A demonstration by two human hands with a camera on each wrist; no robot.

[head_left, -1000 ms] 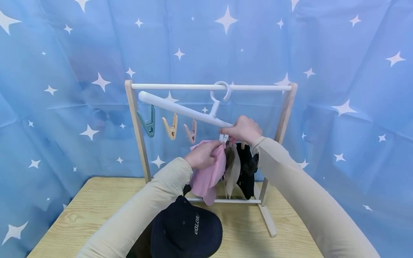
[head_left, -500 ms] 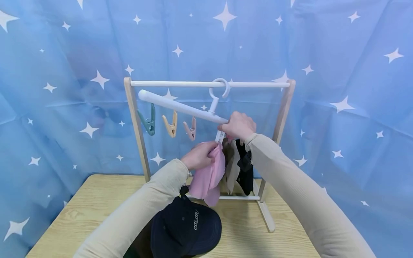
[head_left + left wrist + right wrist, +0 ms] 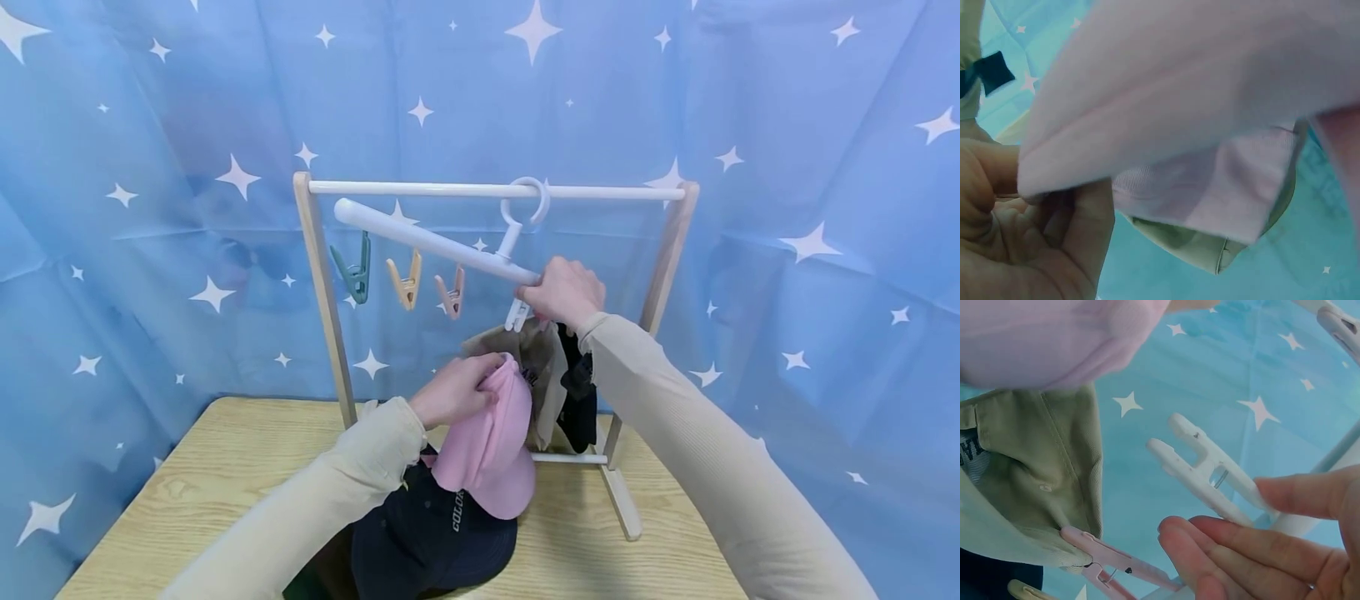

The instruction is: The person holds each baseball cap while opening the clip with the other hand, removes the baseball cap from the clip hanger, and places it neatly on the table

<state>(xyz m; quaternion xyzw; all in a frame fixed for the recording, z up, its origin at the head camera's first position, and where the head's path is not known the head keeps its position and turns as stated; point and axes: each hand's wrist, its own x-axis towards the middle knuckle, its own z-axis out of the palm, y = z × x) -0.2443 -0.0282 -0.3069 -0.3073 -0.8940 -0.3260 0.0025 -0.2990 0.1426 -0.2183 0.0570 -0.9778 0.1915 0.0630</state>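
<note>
My left hand [image 3: 457,390] pinches the edge of a pink cap [image 3: 491,450], held in front of the rack and overlapping a navy cap [image 3: 405,542] on the table. At the lowered right end of a white hanger [image 3: 435,242], my right hand [image 3: 566,292] pinches the handles of a white clip [image 3: 1210,469] between thumb and fingers. Nothing sits between that clip's tips. Beside it, a pink clip [image 3: 1119,562] grips a khaki cap [image 3: 1041,444]. Farther right hangs a black cap [image 3: 579,408], partly hidden.
The hanger hooks over the top rail [image 3: 420,190] of a wooden rack [image 3: 327,308] and tilts down to the right. Green [image 3: 358,271], yellow [image 3: 407,282] and pale pink [image 3: 452,293] clips hang from its left part. A starry blue curtain [image 3: 225,108] stands behind the table [image 3: 247,450].
The pink cap has come off the white clip and moved down toward me with my left hand. More of the khaki cap shows. My right hand stays at the hanger's end.
</note>
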